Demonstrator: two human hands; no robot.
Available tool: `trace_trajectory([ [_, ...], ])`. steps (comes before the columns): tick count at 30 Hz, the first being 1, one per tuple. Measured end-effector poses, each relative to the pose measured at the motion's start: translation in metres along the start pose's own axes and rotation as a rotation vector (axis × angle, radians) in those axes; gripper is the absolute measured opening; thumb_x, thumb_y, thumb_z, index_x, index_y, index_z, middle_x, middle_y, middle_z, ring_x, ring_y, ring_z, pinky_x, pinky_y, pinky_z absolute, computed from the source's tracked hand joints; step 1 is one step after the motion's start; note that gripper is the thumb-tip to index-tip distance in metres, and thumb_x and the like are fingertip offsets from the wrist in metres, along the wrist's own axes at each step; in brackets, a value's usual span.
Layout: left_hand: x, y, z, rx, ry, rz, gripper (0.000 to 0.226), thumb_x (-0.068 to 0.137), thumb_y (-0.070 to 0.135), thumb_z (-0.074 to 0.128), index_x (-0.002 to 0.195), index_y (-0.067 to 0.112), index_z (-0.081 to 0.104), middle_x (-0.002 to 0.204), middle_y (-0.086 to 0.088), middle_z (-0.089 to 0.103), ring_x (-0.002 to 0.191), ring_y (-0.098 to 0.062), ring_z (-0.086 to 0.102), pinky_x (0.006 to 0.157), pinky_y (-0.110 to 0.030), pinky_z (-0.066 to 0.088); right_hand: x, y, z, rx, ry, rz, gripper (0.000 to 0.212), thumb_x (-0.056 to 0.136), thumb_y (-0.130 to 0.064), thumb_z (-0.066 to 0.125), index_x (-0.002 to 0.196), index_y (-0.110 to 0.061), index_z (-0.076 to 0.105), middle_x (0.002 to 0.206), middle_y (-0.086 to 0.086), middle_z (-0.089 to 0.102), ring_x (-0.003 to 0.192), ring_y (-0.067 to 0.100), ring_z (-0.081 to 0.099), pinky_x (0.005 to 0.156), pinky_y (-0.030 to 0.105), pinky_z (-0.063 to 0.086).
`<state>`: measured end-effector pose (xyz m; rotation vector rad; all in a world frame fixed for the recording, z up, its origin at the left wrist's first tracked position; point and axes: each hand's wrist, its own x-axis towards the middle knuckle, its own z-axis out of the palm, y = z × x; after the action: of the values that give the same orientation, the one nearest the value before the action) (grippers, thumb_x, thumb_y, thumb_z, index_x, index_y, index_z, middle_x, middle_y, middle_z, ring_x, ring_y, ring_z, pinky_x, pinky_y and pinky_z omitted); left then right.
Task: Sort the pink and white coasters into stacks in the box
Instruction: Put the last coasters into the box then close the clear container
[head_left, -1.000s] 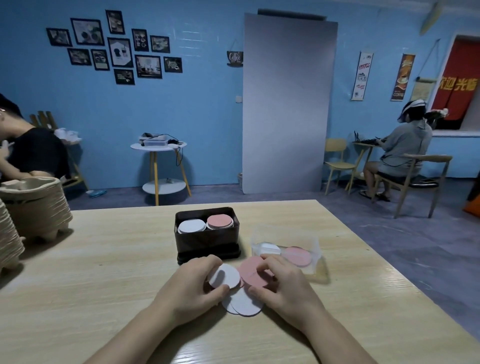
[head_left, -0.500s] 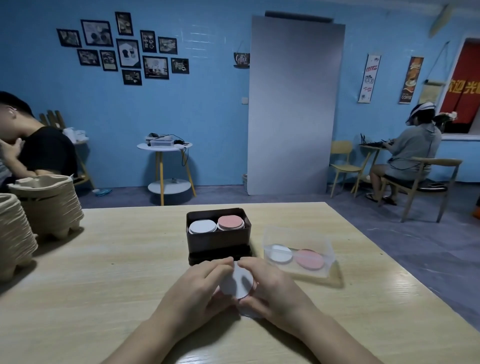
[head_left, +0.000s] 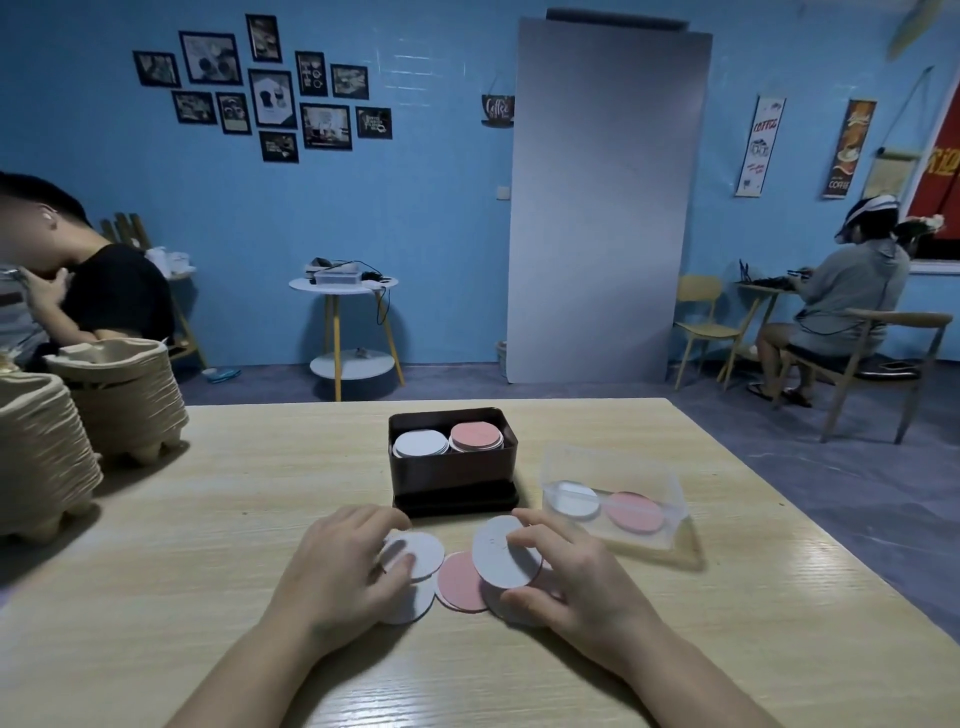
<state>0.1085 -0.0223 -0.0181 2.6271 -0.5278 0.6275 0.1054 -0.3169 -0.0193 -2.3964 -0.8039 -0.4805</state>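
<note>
Hands low over a loose pile at the near middle of the desk (head_left: 156, 571). On the left, the left hand (head_left: 340, 577) curls over a white coaster (head_left: 423, 551), thumb on its face and fingers hooked at the far rim, so it grips that one. A lower white coaster (head_left: 410, 605) peeks out beneath it. Between the hands a pink coaster (head_left: 460, 582) lies flat on the wood. To the right, the right hand (head_left: 571, 577) pinches a second white coaster (head_left: 498, 558), tipped up off the pile.

Just behind them sits the dark box (head_left: 452, 480), with the white stack (head_left: 421, 445) on its left and the pink stack (head_left: 475, 436) on its right, side by side. My read is that the whites go in next. The way to do it well is to square the held whites together, lift them clear over the front wall and lay them flat on the white stack so it doesn't lean into the pink. Thin discs cling, so check that no pink rides along underneath. Further right, a clear tub (head_left: 670, 499) holds one white disc (head_left: 574, 500) and one pink disc (head_left: 634, 512).

The desk is pale wood-grain, with stacked pulp trays (head_left: 47, 467) at far left and a person in black (head_left: 119, 296) behind them. A round side table (head_left: 343, 285) stands against the blue wall (head_left: 415, 208), then a grey panel (head_left: 602, 208), and a seated figure (head_left: 841, 291) at far right
</note>
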Motion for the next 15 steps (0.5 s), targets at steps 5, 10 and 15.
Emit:
trace_trajectory([
  [5, -0.002, 0.003, 0.005, 0.043, -0.113, -0.059, 0.027, 0.079, 0.061, 0.046, 0.094, 0.039, 0.051, 0.093, 0.028, 0.049, 0.091, -0.003, 0.044, 0.082, -0.031, 0.039, 0.001, -0.002, 0.0, 0.024, -0.008, 0.034, 0.036, 0.08, -0.044, 0.074, 0.107, -0.028, 0.058, 0.144, -0.014, 0.048, 0.132, 0.0, 0.041, 0.101, 0.015, 0.034],
  [10, -0.003, 0.004, 0.002, -0.019, -0.086, -0.055, 0.034, 0.077, 0.06, 0.057, 0.101, 0.036, 0.055, 0.091, 0.025, 0.054, 0.089, -0.006, 0.049, 0.08, -0.033, 0.043, 0.001, -0.001, 0.001, 0.038, 0.001, 0.063, 0.036, 0.078, -0.048, 0.072, 0.104, -0.029, 0.057, 0.141, -0.019, 0.046, 0.13, -0.004, 0.039, 0.1, 0.012, 0.031],
  [15, -0.002, 0.013, -0.006, -0.104, 0.009, -0.018, 0.036, 0.078, 0.046, 0.069, 0.109, 0.03, 0.059, 0.104, 0.021, 0.059, 0.098, -0.007, 0.055, 0.082, -0.032, 0.047, 0.001, 0.001, 0.001, 0.049, -0.001, 0.091, 0.036, 0.077, -0.049, 0.072, 0.105, -0.032, 0.057, 0.146, -0.017, 0.046, 0.134, 0.0, 0.039, 0.105, 0.026, 0.038],
])
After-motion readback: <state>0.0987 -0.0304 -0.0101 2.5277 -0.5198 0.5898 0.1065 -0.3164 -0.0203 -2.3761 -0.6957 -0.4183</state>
